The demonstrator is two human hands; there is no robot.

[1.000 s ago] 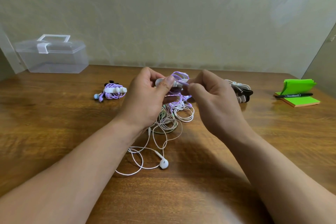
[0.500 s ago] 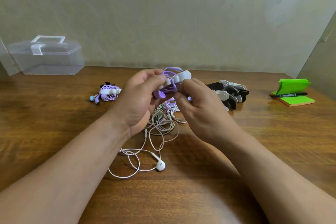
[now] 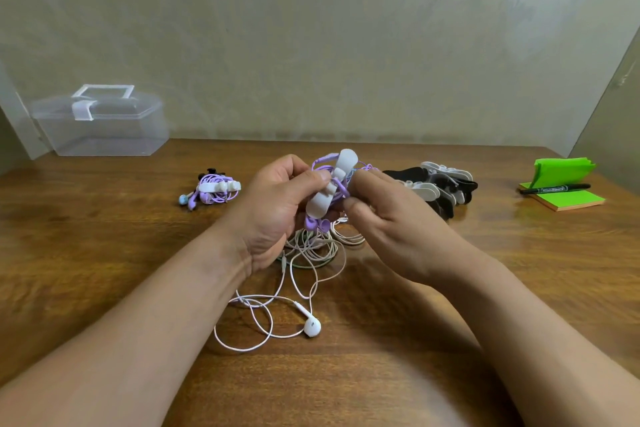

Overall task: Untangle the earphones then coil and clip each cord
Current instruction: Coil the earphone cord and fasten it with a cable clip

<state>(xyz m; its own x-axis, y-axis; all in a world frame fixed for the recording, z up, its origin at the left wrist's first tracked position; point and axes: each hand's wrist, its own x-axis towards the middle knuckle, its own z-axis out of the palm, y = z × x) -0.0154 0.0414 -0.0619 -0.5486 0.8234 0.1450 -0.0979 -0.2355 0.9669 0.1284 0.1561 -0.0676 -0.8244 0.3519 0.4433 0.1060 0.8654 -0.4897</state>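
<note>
Far left at the back sits a clear plastic box [image 3: 104, 128], lid on. A bit right of it on the wooden table [image 3: 104, 270] lies a purple earphone bundle [image 3: 216, 191], already coiled with a white clip across it. The left hand [image 3: 277, 211] is curled round a second purple coil [image 3: 325, 172], held up above the table, thumb pressed on its white clip [image 3: 334, 184]. The right hand [image 3: 391, 222] pinches that same coil from the other side. Underneath them lies a tangle of white cords [image 3: 311, 246], one earbud [image 3: 311, 328] trailing nearer the person. Further right there's a pile of spare clips [image 3: 440, 187], black and white, then green sticky notes [image 3: 568, 199] with a black marker [image 3: 554, 189] on top.
</note>
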